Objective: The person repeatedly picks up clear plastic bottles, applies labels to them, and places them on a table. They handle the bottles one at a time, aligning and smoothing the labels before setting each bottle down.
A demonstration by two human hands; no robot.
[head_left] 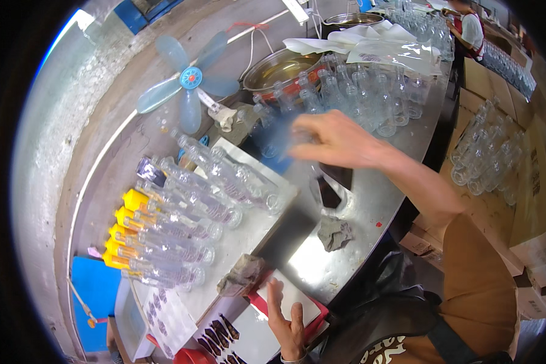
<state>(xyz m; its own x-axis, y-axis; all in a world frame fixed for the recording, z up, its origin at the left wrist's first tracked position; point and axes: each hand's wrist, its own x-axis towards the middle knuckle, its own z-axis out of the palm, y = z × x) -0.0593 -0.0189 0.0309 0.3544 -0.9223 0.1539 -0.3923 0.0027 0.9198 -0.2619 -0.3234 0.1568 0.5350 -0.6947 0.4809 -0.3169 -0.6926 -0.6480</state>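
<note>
My right hand (330, 141) reaches over the steel table beside a group of clear glass bottles (382, 106). Its fingers are curled but smeared by motion, and a blurred blue patch lies at their tips, so what they hold cannot be made out. Low in the view, my left hand (282, 321) rests with fingers apart over a white pad (300, 300) on a red base. Next to it are a crumpled grey cloth (241, 275) and a sheet of dark labels (218, 337). Another grey cloth (335, 233) lies on the steel.
Rows of clear bottles (188, 206) lean on a raised board at left, by yellow holders (116, 249). A blue fan (191, 77) stands behind, near a metal basin (282, 70) of liquid. Cardboard boxes (491, 242) with bottles fill the right. A person (470, 30) works far back.
</note>
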